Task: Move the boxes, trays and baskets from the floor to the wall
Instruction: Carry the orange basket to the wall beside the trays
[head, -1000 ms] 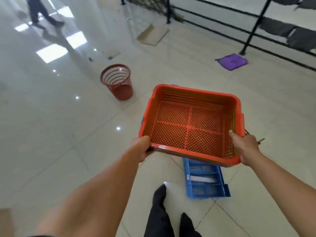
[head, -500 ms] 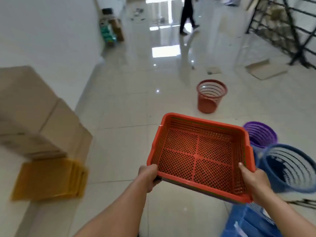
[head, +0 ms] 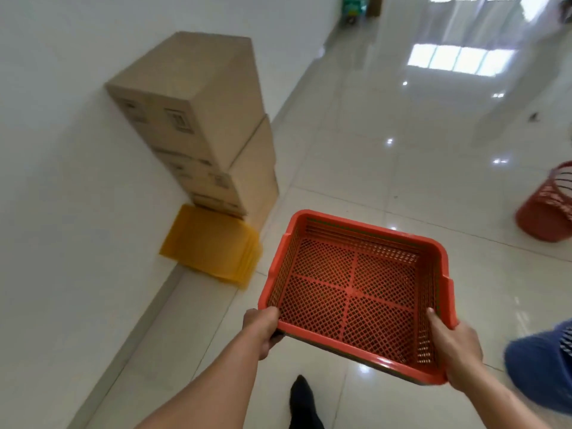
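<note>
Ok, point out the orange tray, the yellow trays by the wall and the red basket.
orange tray (head: 380,283), head view, mesh floor.
yellow trays (head: 207,243), head view, broad front face.
red basket (head: 544,212), head view, side wall.

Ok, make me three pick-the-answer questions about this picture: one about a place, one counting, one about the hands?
1. Where is the yellow pile compared with the cardboard boxes? A on top of them; B at their foot, against the wall; C far away from them.
2. How many cardboard boxes are stacked? A two; B one; C four.
3. How is the orange tray held? A by one hand; B nobody holds it; C by both hands, in the air.
Answers: B, the pile sits at the wall beside the bottom box. A, one box sits on another. C, the left hand and right hand each grip a near corner.
</note>
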